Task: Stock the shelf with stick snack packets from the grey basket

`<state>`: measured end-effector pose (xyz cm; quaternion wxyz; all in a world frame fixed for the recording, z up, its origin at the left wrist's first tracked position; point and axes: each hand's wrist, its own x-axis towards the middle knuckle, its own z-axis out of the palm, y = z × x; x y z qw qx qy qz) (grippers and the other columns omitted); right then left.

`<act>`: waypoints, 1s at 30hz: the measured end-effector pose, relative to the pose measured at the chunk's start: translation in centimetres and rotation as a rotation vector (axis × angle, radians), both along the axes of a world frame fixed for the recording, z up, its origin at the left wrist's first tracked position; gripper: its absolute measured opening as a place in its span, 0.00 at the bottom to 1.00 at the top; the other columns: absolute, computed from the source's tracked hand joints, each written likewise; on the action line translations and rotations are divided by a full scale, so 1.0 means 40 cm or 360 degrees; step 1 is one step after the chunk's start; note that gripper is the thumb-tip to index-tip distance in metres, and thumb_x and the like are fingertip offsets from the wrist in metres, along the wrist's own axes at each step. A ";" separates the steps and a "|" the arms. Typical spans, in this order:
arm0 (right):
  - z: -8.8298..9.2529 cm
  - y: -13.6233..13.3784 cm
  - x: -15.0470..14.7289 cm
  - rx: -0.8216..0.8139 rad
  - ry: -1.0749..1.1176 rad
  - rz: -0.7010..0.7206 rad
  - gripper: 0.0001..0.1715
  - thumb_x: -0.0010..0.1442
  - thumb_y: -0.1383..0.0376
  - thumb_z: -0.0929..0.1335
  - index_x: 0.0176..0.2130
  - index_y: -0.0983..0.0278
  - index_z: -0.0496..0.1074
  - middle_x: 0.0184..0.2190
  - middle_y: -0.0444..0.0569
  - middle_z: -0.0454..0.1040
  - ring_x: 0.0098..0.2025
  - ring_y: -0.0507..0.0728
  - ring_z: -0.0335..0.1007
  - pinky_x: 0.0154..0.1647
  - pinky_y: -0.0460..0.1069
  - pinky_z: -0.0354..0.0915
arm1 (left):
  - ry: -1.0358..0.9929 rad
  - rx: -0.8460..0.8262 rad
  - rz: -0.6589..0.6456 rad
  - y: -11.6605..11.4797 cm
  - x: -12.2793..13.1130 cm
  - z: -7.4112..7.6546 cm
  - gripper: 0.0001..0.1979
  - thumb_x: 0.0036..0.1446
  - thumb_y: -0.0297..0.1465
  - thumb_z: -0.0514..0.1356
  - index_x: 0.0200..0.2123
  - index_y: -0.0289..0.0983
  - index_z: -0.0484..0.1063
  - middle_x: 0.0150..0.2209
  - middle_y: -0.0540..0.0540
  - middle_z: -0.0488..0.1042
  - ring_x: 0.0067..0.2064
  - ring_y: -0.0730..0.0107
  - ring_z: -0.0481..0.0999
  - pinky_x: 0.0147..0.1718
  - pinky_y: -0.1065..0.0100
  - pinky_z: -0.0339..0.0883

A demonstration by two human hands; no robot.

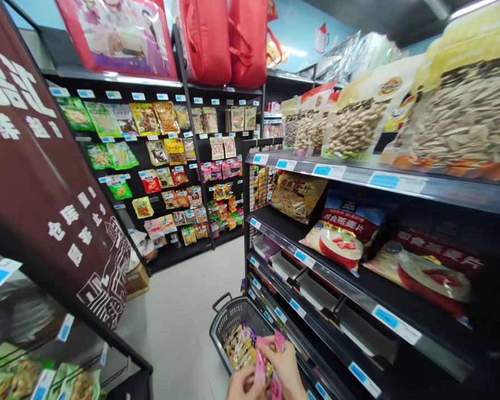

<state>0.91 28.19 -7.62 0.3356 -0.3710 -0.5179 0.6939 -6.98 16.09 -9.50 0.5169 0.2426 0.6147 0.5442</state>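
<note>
Both hands, left hand (pixel 242 384) and right hand (pixel 284 366), grip pink packets (pixel 261 364) at 6 o'clock over the basket (pixel 229 319); sorting step, next needs shelf (pixel 316 303) placement at 3 o'clock.

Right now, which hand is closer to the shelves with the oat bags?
Right. The right hand holds pink packets beside the lower shelves; the left hand sits farther away, over the basket.

Pink packets (pixel 261 364) at six o'clock; grey latticed basket (pixel 229 319); red bags (pixel 223 39) at twelve; black shelves (pixel 358 289) with blue tags.
</note>
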 end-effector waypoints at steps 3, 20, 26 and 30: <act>0.029 -0.008 0.003 0.0017 -0.0069 -0.0025 0.29 0.40 0.46 0.80 0.28 0.69 0.81 0.27 0.59 0.81 0.29 0.61 0.77 0.34 0.51 0.70 | -0.0112 0.0208 0.0072 0.024 0.009 -0.020 0.34 0.43 0.58 0.70 0.38 0.32 0.78 0.32 0.40 0.80 0.35 0.59 0.80 0.43 0.56 0.76; 0.125 0.048 0.016 -0.0293 0.0389 -0.0170 0.26 0.56 0.44 0.73 0.36 0.63 0.75 0.28 0.44 0.74 0.17 0.45 0.51 0.21 0.45 0.52 | -0.0121 0.0252 0.0130 0.089 -0.004 0.129 0.32 0.52 0.58 0.64 0.44 0.37 0.65 0.16 0.60 0.60 0.14 0.80 0.56 0.14 0.76 0.53; 0.150 0.083 0.058 -0.0311 0.0526 -0.0207 0.32 0.59 0.37 0.66 0.31 0.61 0.76 0.30 0.47 0.73 0.28 0.53 0.64 0.33 0.48 0.63 | 0.0094 0.0164 0.0232 0.114 -0.014 0.122 0.29 0.47 0.52 0.71 0.40 0.35 0.69 0.21 0.54 0.71 0.17 0.78 0.64 0.16 0.75 0.58; 0.133 0.093 0.067 -0.0282 0.0349 -0.0326 0.41 0.60 0.31 0.59 0.29 0.62 0.78 0.23 0.45 0.62 0.24 0.52 0.55 0.26 0.48 0.57 | 0.0117 0.0037 0.0024 0.101 0.005 0.116 0.31 0.44 0.48 0.73 0.44 0.33 0.72 0.29 0.48 0.77 0.15 0.79 0.64 0.13 0.74 0.58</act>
